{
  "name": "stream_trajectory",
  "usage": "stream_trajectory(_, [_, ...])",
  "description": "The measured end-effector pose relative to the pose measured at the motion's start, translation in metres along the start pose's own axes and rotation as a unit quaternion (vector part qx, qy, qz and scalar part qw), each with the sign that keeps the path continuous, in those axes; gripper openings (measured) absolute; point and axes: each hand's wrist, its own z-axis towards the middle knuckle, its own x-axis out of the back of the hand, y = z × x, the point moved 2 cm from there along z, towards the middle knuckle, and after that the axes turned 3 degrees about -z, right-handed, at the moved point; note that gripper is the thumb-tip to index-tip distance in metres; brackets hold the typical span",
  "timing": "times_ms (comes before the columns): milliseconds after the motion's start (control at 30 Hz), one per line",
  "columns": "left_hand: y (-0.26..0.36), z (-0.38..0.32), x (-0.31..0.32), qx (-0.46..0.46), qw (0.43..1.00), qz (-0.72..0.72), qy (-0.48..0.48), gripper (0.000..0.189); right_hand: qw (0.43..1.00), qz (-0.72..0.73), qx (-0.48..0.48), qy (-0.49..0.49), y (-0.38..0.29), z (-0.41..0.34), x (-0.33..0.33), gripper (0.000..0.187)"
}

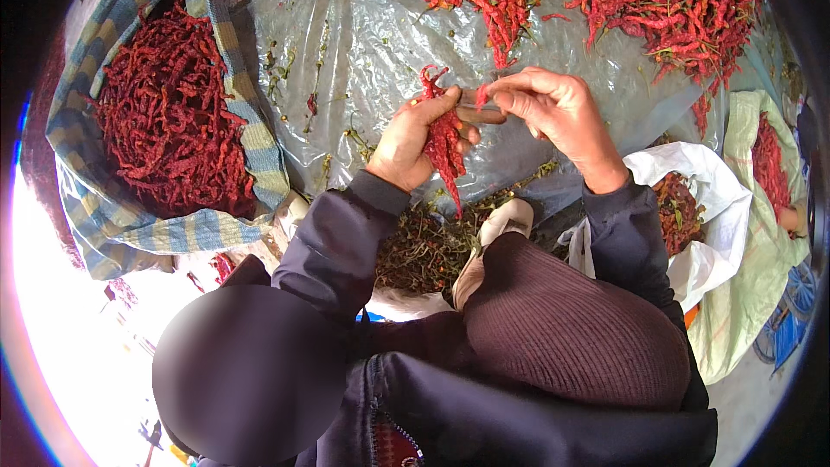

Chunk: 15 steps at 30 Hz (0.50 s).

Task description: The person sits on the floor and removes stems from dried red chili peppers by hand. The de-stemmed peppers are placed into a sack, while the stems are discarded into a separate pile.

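In my left hand (418, 133) is a small bunch of dried red chili peppers (445, 143), pinned under the thumb with the tips hanging down. To its right, my right hand (557, 113) pinches a small red piece of chili (482, 96) between thumb and fingertips. The two hands are close together above a clear plastic sheet (382, 32). Beyond them lies a large heap of dried red chilies (674, 6). Below the hands, a pile of green-brown chili stems (421, 253) lies beside a light-coloured shoe (509, 217).
A checked woven sack (259, 162) full of dried red chilies stands at the left. At the right are a white plastic bag (726, 207) holding darker chilies and a pale green sack (720, 337). Loose stems lie scattered on the sheet. Another person's hand (791, 219) shows at the far right.
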Motion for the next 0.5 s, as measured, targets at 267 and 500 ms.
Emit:
stream_trajectory(267, [0.019, 0.004, 0.003, -0.068, 0.987, 0.148, 0.011, 0.021, 0.845, -0.516, 0.121, 0.069, 0.082, 0.01, 0.027, 0.018])
stream_trajectory(500, [0.0, -0.013, -0.04, -0.338, 0.554, 0.757, -0.073, 0.05, 0.93, -0.355, 0.085, 0.031, 0.044, -0.035, -0.012, 0.017])
